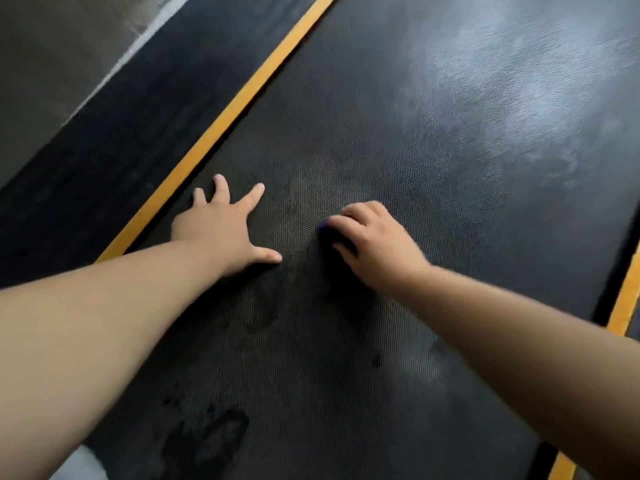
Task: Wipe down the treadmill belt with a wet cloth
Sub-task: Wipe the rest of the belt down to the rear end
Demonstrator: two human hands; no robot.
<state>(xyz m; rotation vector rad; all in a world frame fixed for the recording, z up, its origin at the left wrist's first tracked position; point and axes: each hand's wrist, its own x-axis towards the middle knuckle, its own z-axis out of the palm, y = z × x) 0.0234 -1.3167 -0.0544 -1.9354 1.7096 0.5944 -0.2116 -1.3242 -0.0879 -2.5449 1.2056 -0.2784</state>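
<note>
A: Fingers (pixel 256 194) of the left hand (pixel 221 230): state?
B: Spread wide and straight. The palm lies flat on the belt (pixel 398 109), with the thumb out toward the right hand (pixel 377 251). The fingertips reach up-frame, close to the left stripe (pixel 214 129).
A: Right-hand fingers?
B: Curled, pressed together and closed over the cloth (pixel 327 237). The knuckles face up and the fingertips point toward the left hand.
A: Cloth location?
B: On the belt, under the right hand, near mid-width. Only a small dark-blue edge shows, at the fingertips. The two hands are near each other but apart.
A: Cloth long axis?
B: Cannot tell. The hand hides nearly all of it.
A: Belt long axis?
B: It runs from lower left to upper right of the view, parallel to both yellow stripes. The left stripe borders the belt along its visible length. The right stripe (pixel 623 306) shows only at the right edge, partly behind the right forearm.
A: Belt surface?
B: Black, with a fine woven texture. Dark, damp-looking marks (pixel 214 434) lie near the bottom, between the forearms. A pale sheen covers the upper right area.
A: Outside the belt?
B: A black rail (pixel 104 140) lies beyond the left stripe, and grey floor (pixel 41 46) beyond that.
</note>
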